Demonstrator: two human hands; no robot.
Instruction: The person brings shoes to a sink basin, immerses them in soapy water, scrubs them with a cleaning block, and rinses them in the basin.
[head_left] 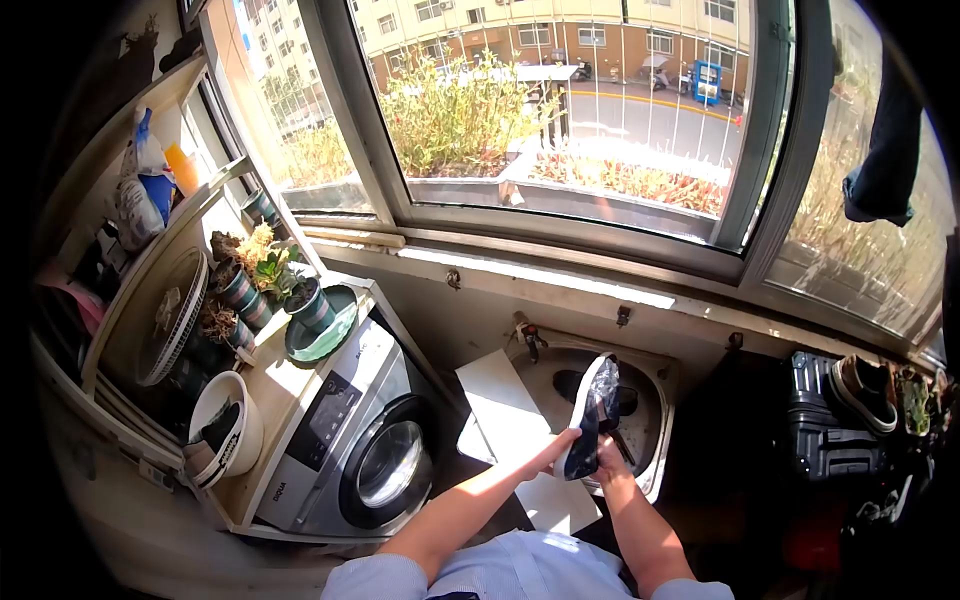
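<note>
A dark sneaker (597, 398) with a pale sole edge is held up, toe pointing away, over the sink. My left hand (562, 448) is closed around its left side near the heel. My right hand (608, 462) grips the right side of the same sneaker, its fingers partly hidden. Just beyond that hand a thin dark object (624, 447) lies against the basin; I cannot make out what it is. Behind the sneaker, another dark shoe (627, 401) sits in the sink (655, 440), partly covered from view. A tap (530, 338) is mounted on the wall at the back.
White boards (505, 395) lean at the sink's left side. Further left, a washing machine (345, 440) stands under a wooden shelf with potted plants (312, 305) and a white bucket (240, 430). A black suitcase (825, 425) with a shoe (863, 393) on it stands right. Windows run behind.
</note>
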